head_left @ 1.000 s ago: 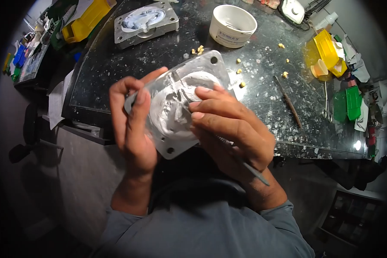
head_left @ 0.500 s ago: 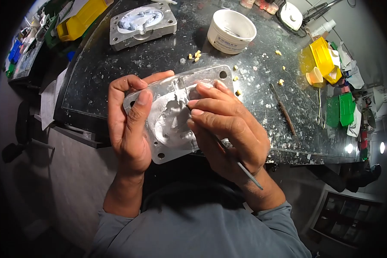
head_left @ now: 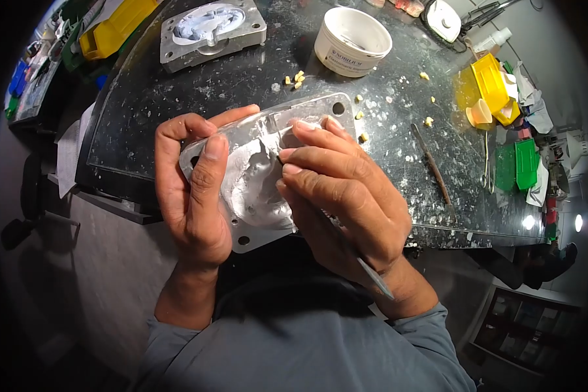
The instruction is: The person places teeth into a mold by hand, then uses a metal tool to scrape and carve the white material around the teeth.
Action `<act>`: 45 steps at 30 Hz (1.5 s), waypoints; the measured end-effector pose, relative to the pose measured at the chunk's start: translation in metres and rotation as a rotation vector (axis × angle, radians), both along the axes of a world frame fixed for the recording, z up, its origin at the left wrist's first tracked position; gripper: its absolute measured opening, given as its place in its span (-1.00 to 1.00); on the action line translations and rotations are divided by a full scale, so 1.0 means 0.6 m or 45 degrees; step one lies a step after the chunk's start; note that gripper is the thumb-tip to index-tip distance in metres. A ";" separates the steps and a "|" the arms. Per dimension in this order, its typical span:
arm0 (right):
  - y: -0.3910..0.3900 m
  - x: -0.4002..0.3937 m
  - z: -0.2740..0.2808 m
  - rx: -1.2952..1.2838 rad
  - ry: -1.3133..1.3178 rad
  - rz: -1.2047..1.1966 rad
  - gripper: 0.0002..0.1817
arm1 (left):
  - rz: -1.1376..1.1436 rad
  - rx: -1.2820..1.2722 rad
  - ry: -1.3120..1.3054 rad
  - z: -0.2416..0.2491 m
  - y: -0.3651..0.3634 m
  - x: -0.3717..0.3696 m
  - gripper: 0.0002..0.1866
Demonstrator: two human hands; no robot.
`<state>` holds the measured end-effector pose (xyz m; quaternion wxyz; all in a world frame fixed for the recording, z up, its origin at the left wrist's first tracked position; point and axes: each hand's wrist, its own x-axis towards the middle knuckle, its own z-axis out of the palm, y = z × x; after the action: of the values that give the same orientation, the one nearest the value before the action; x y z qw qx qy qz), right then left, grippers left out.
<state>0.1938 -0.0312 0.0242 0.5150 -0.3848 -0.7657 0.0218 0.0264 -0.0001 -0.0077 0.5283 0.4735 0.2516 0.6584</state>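
Note:
A metal dental flask half (head_left: 313, 106) with holes in its corners is tilted in front of me, filled with white plaster (head_left: 245, 183) that has a hollowed shape. My left hand (head_left: 199, 189) grips its left side, thumb on the front edge and fingers behind. In my right hand (head_left: 353, 189) is a slim metal carving tool (head_left: 374, 279), pinched like a pen. Its flat end sticks out below near my wrist. The working tip is hidden behind my fingers, which rest over the right part of the plaster.
Another flask half (head_left: 255, 34) with plaster lies at the back left. Near it stand a white labelled tub (head_left: 351, 62) and several small yellowish tooth-like pieces (head_left: 298, 79). A long thin tool (head_left: 432, 164) lies to the right, with yellow (head_left: 487, 81) and green bins (head_left: 526, 163) beyond.
The flask half has shifted slightly left with my left hand. My right fingers have moved a little left, and the carving tool's free end has swung slightly lower.

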 end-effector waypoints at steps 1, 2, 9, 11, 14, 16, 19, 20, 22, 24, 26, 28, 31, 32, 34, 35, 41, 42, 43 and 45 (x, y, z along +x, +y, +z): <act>0.001 0.001 -0.004 0.014 0.016 0.014 -0.80 | 0.014 0.019 0.033 -0.003 0.001 -0.002 -0.83; 0.001 0.002 -0.006 0.029 0.031 0.029 -0.79 | 0.030 0.040 0.066 -0.004 0.002 -0.003 -0.83; 0.005 0.002 -0.004 0.011 0.030 0.023 -0.80 | 0.046 0.026 0.122 -0.004 0.004 -0.003 -0.80; 0.006 0.002 -0.001 -0.006 0.011 0.016 -0.80 | 0.019 0.006 0.035 0.000 0.003 0.000 -0.82; 0.012 0.009 0.005 -0.001 -0.068 0.036 -0.81 | 0.022 -0.004 0.017 -0.001 0.003 0.000 -0.81; 0.013 0.015 0.022 -0.019 -0.140 0.065 -0.83 | 0.026 -0.023 0.014 0.002 0.002 0.001 -0.81; 0.021 0.025 0.031 -0.012 -0.268 0.108 -0.86 | 0.019 -0.040 -0.002 0.001 0.004 0.001 -0.80; 0.025 0.028 0.032 0.011 -0.322 0.123 -0.87 | 0.009 -0.041 -0.013 0.000 0.005 0.001 -0.80; 0.035 0.035 0.035 0.036 -0.381 0.135 -0.88 | 0.011 -0.054 -0.011 0.004 0.005 0.002 -0.79; 0.037 0.039 0.039 0.063 -0.435 0.146 -0.88 | 0.013 -0.065 -0.005 0.006 0.004 0.001 -0.79; 0.036 0.043 0.047 0.091 -0.543 0.185 -0.88 | 0.011 -0.045 -0.014 0.004 0.003 0.002 -0.80; 0.041 0.051 0.046 0.103 -0.543 0.214 -0.90 | 0.022 -0.043 0.008 0.007 0.001 0.003 -0.80; 0.028 0.051 0.048 -0.179 -0.200 0.219 -0.87 | 0.036 -0.049 0.017 0.007 0.001 0.003 -0.80; 0.019 0.045 0.056 -0.286 -0.050 0.172 -0.85 | 0.035 -0.058 0.005 0.006 0.001 0.004 -0.80; 0.015 0.039 0.030 -0.280 0.029 0.195 -0.80 | 0.039 -0.066 0.003 0.007 0.001 0.005 -0.80; 0.019 0.038 0.023 -0.186 -0.024 0.205 -0.79 | 0.040 -0.079 0.009 0.007 0.001 0.005 -0.80; 0.021 0.022 0.012 -0.091 -0.073 0.132 -0.78 | 0.026 -0.111 -0.004 0.007 0.001 0.005 -0.82; 0.021 0.021 0.011 -0.078 -0.050 0.105 -0.78 | 0.022 -0.113 -0.006 0.009 0.001 0.005 -0.82; 0.021 0.022 0.011 -0.081 -0.052 0.103 -0.78 | 0.038 -0.116 0.019 0.010 0.001 0.004 -0.82; 0.023 0.021 0.015 -0.088 -0.093 0.113 -0.79 | 0.058 -0.122 0.042 0.008 0.000 0.002 -0.82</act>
<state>0.2066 -0.0174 0.0331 0.4715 -0.3687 -0.7990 0.0569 0.0276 0.0001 -0.0029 0.5309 0.4526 0.3023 0.6495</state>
